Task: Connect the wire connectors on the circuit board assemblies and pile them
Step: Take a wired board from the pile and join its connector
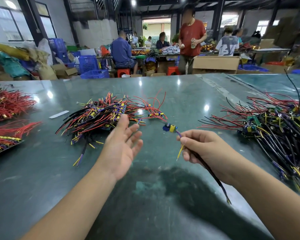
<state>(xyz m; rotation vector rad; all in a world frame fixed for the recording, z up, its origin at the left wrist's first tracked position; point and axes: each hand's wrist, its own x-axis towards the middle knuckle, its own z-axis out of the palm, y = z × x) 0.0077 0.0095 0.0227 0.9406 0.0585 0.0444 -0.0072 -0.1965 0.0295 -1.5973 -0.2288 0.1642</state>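
Note:
My right hand (199, 147) pinches the wires of a small circuit board assembly (170, 128), a blue and yellow board held just above the table. Its black cable trails down past my wrist, and a yellow wire end pokes out below my fingers. My left hand (122, 146) hovers with straight, spread fingers and holds nothing, right beside a pile of board assemblies (100, 116) with red, black, yellow and purple wires. A second, larger pile of assemblies (274, 129) lies at the right of the green table (145, 179).
Two loose boards (155, 114) with red wires lie behind my hands. Bundles of red wires (5, 106) and a dark tray (3, 144) sit at the far left. A white paper strip (59, 114) lies near the pile. People work at benches beyond the table's far edge.

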